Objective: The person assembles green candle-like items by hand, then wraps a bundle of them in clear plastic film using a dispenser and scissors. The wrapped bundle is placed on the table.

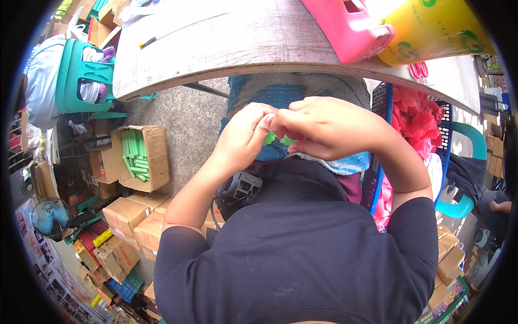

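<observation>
Above my lap my left hand [244,134] and my right hand [335,127] meet, both closed with fingertips together. Between them shows a small light-green piece with a scalloped edge [288,141], thin and petal-like. Most of it is covered by my fingers, so its exact kind cannot be told. A blue and grey towel [253,89] lies across my lap beneath both hands.
Ahead stands a worn white table [232,40] with a pink tape dispenser [348,32], a yellow film roll [431,29], red scissors [418,69] and a small cutter [147,42]. At right, a blue basket [372,186] holds pink ruffled material. Leftward are a box of green sticks [156,156] and a teal chair [70,75].
</observation>
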